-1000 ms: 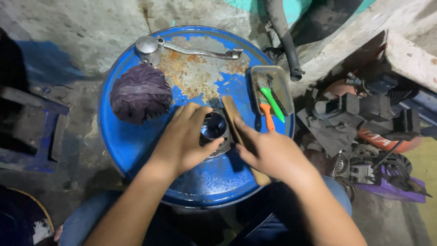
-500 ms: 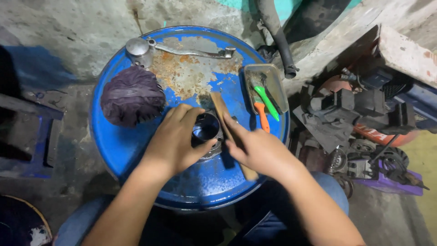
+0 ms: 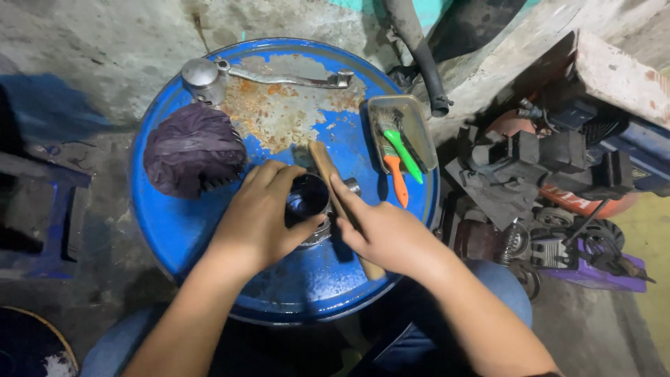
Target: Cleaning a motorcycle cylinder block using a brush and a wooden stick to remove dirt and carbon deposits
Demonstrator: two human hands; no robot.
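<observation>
Head view shows me both hands low over a blue drum top (image 3: 209,230). My left hand (image 3: 262,216) wraps its fingers around a dark round metal part (image 3: 307,199), curled close on its near side, so the part sits directly between the two hands. My right hand (image 3: 384,234) lies just beside it, fingers laid along a wooden stick (image 3: 328,174) whose long axis runs away from me, past the part's right edge; they press it down, though whether they close on it I cannot tell. Beyond the left fingers lies a dark rag (image 3: 192,157). Beyond the right fingers sits a tray (image 3: 426,139) with brushes (image 3: 398,160). Farthest, a metal lever (image 3: 279,75).
</observation>
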